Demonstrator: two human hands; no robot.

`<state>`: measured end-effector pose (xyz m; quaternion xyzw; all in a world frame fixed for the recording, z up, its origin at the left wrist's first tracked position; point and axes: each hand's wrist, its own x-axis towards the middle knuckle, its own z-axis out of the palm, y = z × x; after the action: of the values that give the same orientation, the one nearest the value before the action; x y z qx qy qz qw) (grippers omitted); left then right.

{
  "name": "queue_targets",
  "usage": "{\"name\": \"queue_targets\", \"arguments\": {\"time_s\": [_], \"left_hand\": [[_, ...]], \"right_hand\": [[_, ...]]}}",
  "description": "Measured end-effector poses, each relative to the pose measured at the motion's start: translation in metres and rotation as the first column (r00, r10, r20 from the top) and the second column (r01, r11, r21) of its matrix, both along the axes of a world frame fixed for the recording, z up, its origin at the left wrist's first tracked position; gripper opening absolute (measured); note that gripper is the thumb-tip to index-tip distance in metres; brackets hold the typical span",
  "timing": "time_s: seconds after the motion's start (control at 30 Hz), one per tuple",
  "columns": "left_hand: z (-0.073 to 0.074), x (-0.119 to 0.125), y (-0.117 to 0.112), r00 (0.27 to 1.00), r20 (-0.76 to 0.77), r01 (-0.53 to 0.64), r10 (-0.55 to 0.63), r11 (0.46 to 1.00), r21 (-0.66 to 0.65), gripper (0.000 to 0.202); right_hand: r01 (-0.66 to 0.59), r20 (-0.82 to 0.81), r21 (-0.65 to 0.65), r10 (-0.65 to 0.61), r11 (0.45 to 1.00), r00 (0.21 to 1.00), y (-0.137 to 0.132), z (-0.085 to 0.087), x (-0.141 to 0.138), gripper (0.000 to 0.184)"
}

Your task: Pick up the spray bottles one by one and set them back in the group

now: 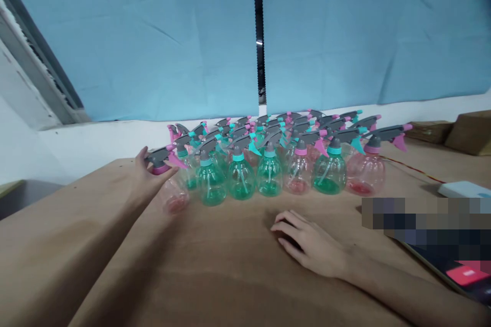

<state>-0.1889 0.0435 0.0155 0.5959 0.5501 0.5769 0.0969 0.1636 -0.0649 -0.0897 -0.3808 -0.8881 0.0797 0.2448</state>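
Note:
At the left end of the front row, my left hand is closed around the neck of a clear pink spray bottle with a grey head and pink trigger. That bottle leans slightly. Beside it stands a green spray bottle with a teal collar. More green and pink bottles continue the row, ending in a larger-looking pink spray bottle on the right. My right hand rests on the wooden table in front of the row, fingers loosely curved and apart, holding nothing.
Several more spray bottles crowd behind the front row, their heads overlapping. Cardboard boxes sit at the back right. A white box-like object and a dark flat item with a red patch lie at right, partly pixelated. Blue sheeting covers the wall.

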Motion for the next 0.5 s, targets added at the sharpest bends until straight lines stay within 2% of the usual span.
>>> {"name": "queue_targets", "arguments": {"time_s": [0.13, 0.23, 0.37, 0.5], "left_hand": [[-0.009, -0.009, -0.009, 0.999, 0.030, 0.021, -0.024, 0.996, 0.089, 0.079], [-0.013, 0.003, -0.033, 0.998, 0.001, 0.065, -0.066, 0.983, 0.169, 0.068], [-0.019, 0.051, -0.071, 0.981, 0.017, 0.190, -0.194, 0.973, 0.127, 0.054], [-0.028, 0.114, -0.084, 0.942, 0.046, 0.330, -0.333, 0.942, 0.067, 0.053]], "right_hand": [[0.002, -0.024, 0.004, -0.002, 1.000, 1.000, 0.000, -0.001, 0.000, 0.023], [-0.002, -0.023, 0.009, 0.002, 1.000, 1.000, 0.000, -0.001, -0.001, 0.024], [-0.003, -0.021, 0.009, 0.003, 1.000, 1.000, 0.000, 0.000, -0.001, 0.024], [0.035, -0.022, -0.050, -0.036, 0.998, 0.999, -0.001, -0.001, 0.000, 0.032]]}}
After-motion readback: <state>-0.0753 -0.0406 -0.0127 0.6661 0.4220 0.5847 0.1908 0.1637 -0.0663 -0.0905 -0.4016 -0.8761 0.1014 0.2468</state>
